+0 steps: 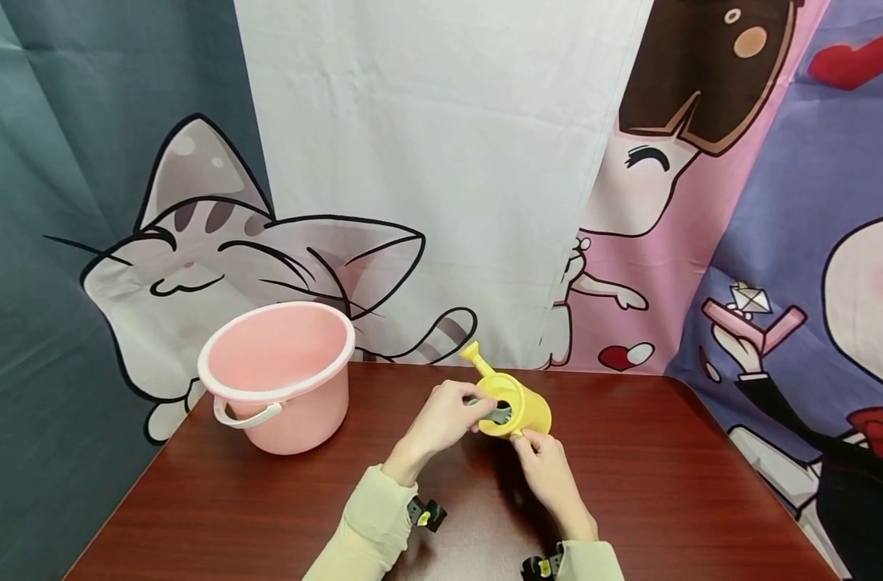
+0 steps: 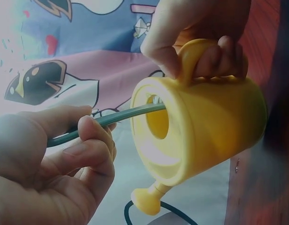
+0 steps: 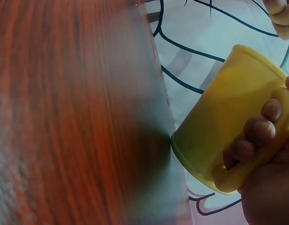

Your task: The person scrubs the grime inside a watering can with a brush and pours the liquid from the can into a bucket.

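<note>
My right hand [image 1: 546,468] grips the loop handle of a yellow toy watering can [image 2: 219,122], fingers curled through the loop. The can is tilted above the table, with its round opening facing my left hand and its spout [image 2: 148,200] pointing away. My left hand [image 1: 449,420] pinches the slim green handle of a brush [image 2: 121,116] between thumb and fingers. The brush's far end reaches into the can's opening; pale bristles show there, partly hidden by the rim. In the right wrist view, the can's side and base [image 3: 224,117] are seen.
A pink bucket [image 1: 299,415] with a white carry handle [image 1: 248,420] stands on the left of the dark red wooden table [image 1: 652,484]. Behind the table hangs a cartoon-printed cloth [image 1: 441,161]. Both wrists carry small black cameras.
</note>
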Demonstrator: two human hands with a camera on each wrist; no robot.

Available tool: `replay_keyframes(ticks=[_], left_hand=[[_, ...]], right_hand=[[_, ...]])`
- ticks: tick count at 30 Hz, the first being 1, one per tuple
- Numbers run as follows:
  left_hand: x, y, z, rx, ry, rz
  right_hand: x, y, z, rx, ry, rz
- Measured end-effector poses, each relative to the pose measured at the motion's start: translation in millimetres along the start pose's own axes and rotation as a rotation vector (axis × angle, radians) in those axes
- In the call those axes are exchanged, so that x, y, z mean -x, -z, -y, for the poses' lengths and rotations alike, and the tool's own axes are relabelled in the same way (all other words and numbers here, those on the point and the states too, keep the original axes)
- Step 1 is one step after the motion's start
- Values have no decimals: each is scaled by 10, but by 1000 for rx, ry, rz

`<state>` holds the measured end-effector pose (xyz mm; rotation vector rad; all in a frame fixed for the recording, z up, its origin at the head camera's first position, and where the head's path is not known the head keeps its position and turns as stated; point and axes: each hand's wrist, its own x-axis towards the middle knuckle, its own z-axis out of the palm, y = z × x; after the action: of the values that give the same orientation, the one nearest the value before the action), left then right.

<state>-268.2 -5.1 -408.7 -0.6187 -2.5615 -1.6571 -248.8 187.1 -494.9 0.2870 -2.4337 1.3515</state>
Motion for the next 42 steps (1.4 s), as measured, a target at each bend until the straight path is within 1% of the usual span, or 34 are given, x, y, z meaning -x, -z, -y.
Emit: replay_keyframes(ticks=[5, 10, 16, 20, 24, 27, 34, 42], left_hand=[[3, 12, -12, -1, 3, 10], [0, -14, -21, -12, -1, 9], [-6, -103, -17, -2, -4, -18], [-7, -174, -6, 2, 4, -32], [-11, -209, 12, -6, 19, -38], [-11, -221, 32, -9, 30, -31], [-1, -244, 40, 50, 38, -10], [-16, -276, 40, 67, 40, -39]], right_hand=[[-6, 9, 6, -7, -10, 3], [-8, 18, 2, -23, -20, -4], [-7, 29, -9, -48, -28, -22], [-11, 35, -15, -53, -33, -30], [-10, 34, -14, -52, -25, -31], [-7, 30, -10, -44, -16, -35], [-5, 15, 5, -28, -16, -21], [-6, 17, 19, -19, -28, -12]])
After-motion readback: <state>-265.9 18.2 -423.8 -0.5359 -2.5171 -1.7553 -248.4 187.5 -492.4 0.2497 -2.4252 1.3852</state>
